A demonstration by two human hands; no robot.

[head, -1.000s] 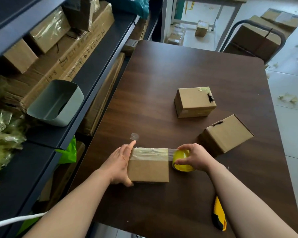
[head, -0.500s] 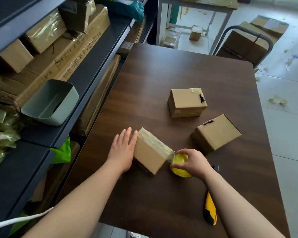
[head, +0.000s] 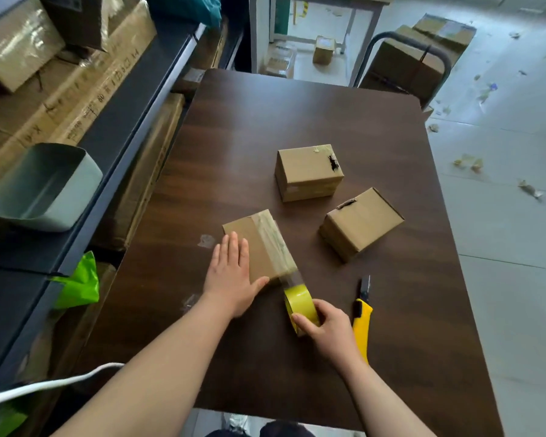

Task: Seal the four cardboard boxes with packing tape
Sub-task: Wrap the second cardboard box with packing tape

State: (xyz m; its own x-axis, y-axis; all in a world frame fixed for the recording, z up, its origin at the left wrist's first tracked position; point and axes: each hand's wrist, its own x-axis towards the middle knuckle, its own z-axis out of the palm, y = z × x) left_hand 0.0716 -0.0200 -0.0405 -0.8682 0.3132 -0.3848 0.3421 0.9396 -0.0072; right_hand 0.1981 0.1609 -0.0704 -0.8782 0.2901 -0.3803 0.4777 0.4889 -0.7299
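**Near counter edge: first box under tape, roll not yet cut**

At the near side of the counter (head: 297, 115), the right hand (head: 327, 326) was curled round the yellow tape roll (head: 300, 302). The roll stood on edge just off the near corner of the nearest box (head: 241, 226). Clear tape ran from roll to box, uncut. The left hand (head: 230, 275) lay flat on the box top, fingers straight and close together, thumb out along the near edge, pressing down. A tape strip (head: 273, 244), glossy and wrinkled, crossed the top along its right side. A yellow-handled knife (head: 361, 323) lay just right of the right hand, untouched.

Further back sat the right-side box (head: 363, 223), with a torn slot at its upper edge. Beyond it was the far box (head: 308, 171), with a dark tear at one top corner. Both stood apart from each other and from the nearest box.

Progress (judgement): early. One strip was laid on the first box but not severed; cutting and smoothing remained. I could make out no tape on the tops of the other two. A paler band on the far box's near face might be tape, but I could not tell.

Hidden or unclear:
- Only three boxes were on the counter, so the fourth was not identified. It could be any carton on the shelf (head: 145, 99) at left or among the stacked cartons (head: 404, 64) past the far edge.
- The underside and far faces of the nearest box were out of view, so how far the tape wrapped was unknown.
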